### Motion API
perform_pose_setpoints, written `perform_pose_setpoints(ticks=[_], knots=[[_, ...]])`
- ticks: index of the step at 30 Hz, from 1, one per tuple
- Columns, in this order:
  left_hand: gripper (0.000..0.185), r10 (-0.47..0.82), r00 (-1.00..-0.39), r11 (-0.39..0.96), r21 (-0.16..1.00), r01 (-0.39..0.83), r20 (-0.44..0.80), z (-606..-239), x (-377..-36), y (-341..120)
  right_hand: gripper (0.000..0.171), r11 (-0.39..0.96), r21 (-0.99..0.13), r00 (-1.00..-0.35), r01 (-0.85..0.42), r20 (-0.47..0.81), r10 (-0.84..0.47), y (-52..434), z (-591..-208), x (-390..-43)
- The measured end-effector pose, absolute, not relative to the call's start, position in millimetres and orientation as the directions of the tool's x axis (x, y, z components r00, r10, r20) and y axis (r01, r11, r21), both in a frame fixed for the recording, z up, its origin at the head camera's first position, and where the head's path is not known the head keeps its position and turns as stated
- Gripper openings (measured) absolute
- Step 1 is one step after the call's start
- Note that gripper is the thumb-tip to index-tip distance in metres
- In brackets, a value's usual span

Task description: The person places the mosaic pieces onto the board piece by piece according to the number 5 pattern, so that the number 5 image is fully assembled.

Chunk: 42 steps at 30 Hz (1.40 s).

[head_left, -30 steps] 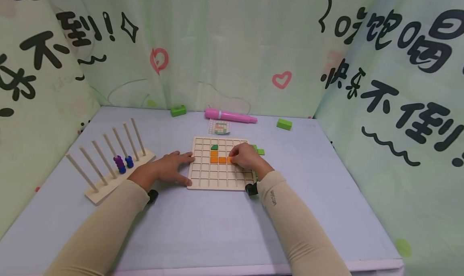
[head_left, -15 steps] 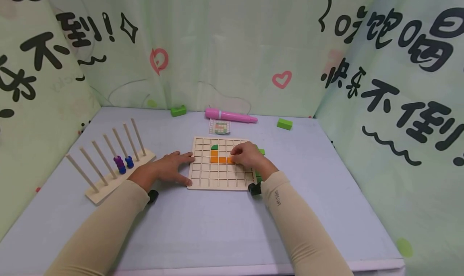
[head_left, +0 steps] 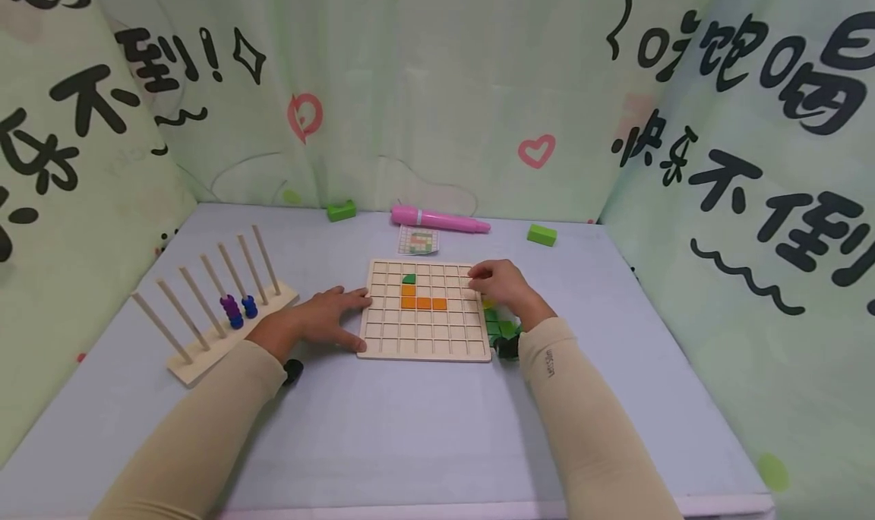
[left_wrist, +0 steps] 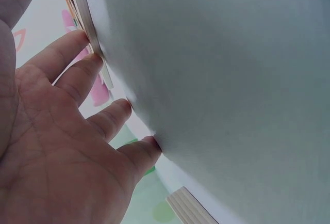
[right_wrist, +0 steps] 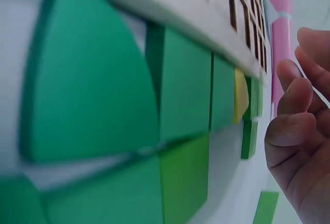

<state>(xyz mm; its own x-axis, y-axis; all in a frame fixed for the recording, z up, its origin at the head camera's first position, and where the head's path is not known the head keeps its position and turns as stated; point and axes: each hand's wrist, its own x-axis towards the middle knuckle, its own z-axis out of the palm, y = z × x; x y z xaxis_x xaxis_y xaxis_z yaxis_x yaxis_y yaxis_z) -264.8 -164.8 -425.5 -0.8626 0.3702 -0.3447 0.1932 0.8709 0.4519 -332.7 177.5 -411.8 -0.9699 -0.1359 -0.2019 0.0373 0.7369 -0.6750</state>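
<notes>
A wooden grid board [head_left: 424, 343] lies mid-table, bearing a green tile [head_left: 409, 278] with a curved edge and several orange tiles [head_left: 423, 304] set in an L. My left hand [head_left: 321, 319] rests on the table, fingers spread, thumb and fingertips at the board's left edge; in the left wrist view two fingertips [left_wrist: 92, 61] touch its side. Over the right edge hovers my right hand [head_left: 504, 283], its fingers loosely bent. In the right wrist view nothing shows between them. Beside that edge lie loose green tiles [right_wrist: 185, 84] and a yellow one [right_wrist: 240, 96], partly under the right hand.
On the left stands a wooden peg rack [head_left: 232, 336] with purple and blue beads [head_left: 232, 311]. Behind the board lie a patterned card [head_left: 418, 240] and a pink marker [head_left: 440, 220]. Green blocks stand at back left [head_left: 341, 211] and back right [head_left: 542, 235].
My right hand has left the orange tile at the row's right end and moved right, past the board's edge. That tile now shows fully. My left hand stays put.
</notes>
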Motion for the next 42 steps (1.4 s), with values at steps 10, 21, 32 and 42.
perform_pose_setpoints(ticks=[10,21,32,42], knots=[[0.097,0.353,-0.869,0.874,0.452,0.175,-0.347,-428.6,-264.9,-164.8,0.037,0.777,-0.619,-0.97,0.116,-0.239,-0.045,196.3,-417.8,-350.3],[0.096,0.36,-0.863,0.875,0.449,0.181,-0.354,-429.7,-265.7,-163.8,0.036,0.875,-0.481,-0.968,0.061,-0.241,-0.065,192.6,-423.8,-362.4],[0.097,0.353,-0.866,0.878,0.445,0.176,-0.353,-426.8,-265.0,-164.3,0.031,0.912,-0.411,-0.969,0.003,-0.226,-0.098,192.8,-418.1,-363.5],[0.097,0.358,-0.865,0.878,0.443,0.183,-0.352,-428.4,-266.1,-164.7,0.02,0.889,-0.457,-0.974,0.027,-0.213,-0.08,193.4,-413.4,-358.0]])
